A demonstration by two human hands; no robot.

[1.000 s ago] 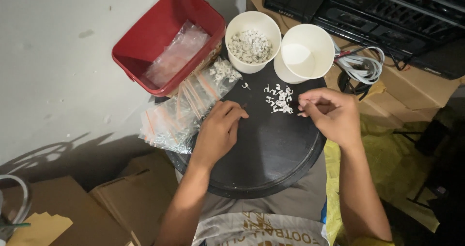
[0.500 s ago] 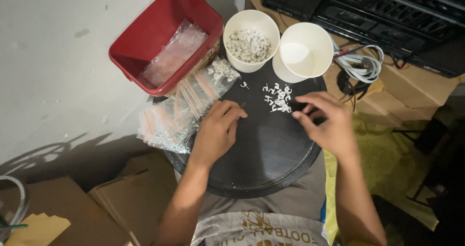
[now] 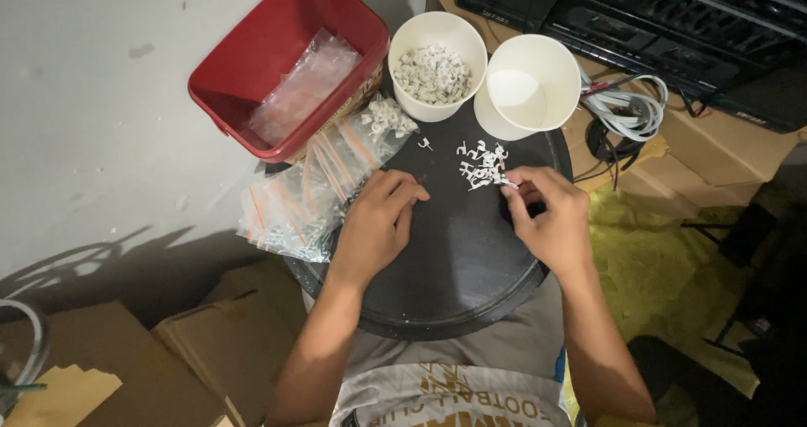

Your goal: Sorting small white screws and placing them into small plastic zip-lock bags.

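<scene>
So I'm watching the clips (image 3: 482, 165), that little white pile on the round black table (image 3: 454, 284). It's lying right at the tips of the right hand (image 3: 551, 225), which is pinching at the near edge of the pile; fingers are curled together on something small, probably one clip, but it's too tiny for me to tell for sure. The left hand (image 3: 378, 225) is resting on the table on the other side of the pile, fingers bent under, and I can't tell if it's holding anything.

One stray clip (image 3: 426, 144) is sitting off beyond the left hand. Further out past the pinch, two white cups: the full cup (image 3: 437, 64) loaded with clips and the empty cup (image 3: 538, 78) beside it, overhanging the table's far edge a bit. Left of the left hand, small bags (image 3: 315, 187) are spilling off the table, with a red tub (image 3: 277, 57) beyond.

What's worrying me: these clips are tiny and loose, so a sloppy pinch could flick them off the table. And that empty cup looks tippy where it's sitting; a knuckle bump could knock it over the edge.
</scene>
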